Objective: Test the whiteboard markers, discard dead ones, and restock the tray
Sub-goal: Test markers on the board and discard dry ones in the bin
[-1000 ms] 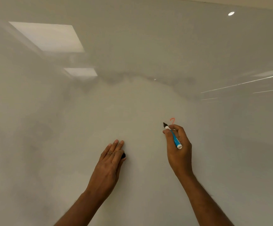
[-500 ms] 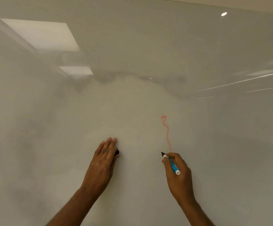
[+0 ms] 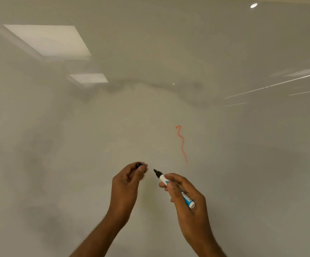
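My right hand [image 3: 186,199] grips an uncapped whiteboard marker [image 3: 174,188] with a blue and white barrel, its dark tip pointing up-left, off the board. My left hand [image 3: 127,182] is curled around a small black marker cap [image 3: 138,165] pinched at the fingertips, a short gap left of the marker's tip. A thin red squiggly line [image 3: 181,143] runs down the whiteboard [image 3: 76,145] just above and right of the marker tip. No marker tray is in view.
The glossy whiteboard fills the whole view and reflects ceiling light panels [image 3: 46,39] at the upper left and a spot light [image 3: 253,5] at the upper right. Grey smudges of old erasing cross its middle.
My right hand finished drawing the red line downward and lifted the marker off the board. My left hand left the board and brought the cap up beside the marker tip.
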